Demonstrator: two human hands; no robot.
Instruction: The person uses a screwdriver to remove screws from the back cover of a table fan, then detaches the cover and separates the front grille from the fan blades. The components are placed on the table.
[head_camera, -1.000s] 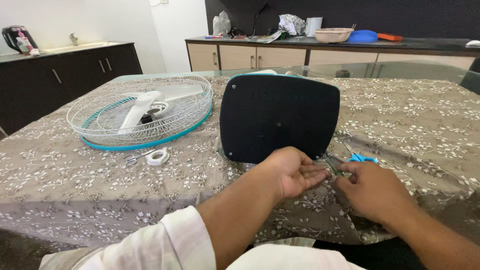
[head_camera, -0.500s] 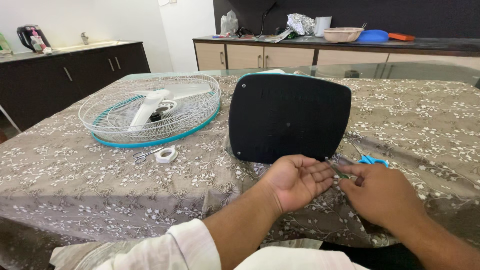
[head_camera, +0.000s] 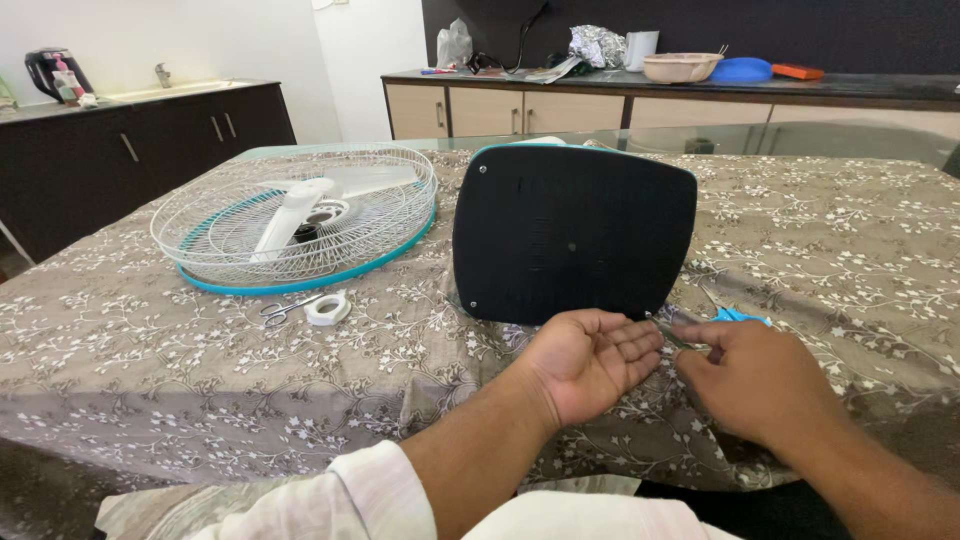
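The left hand (head_camera: 592, 358) lies palm up and open, holding nothing, touching the right hand's (head_camera: 758, 380) grip, which pinches a thin green-tipped tool (head_camera: 678, 338). Just beyond the grip stands the dark fan base (head_camera: 572, 232); blue-handled scissors (head_camera: 740, 316) lie behind the right knuckles. Far left on the bench (head_camera: 120, 350) rest the fan guard (head_camera: 295, 225), small scissors (head_camera: 282, 310) and a white ring (head_camera: 327, 309).

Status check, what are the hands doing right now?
Left hand open, palm up. Right hand pinching small thin tool beside it. Dark panel standing just behind.
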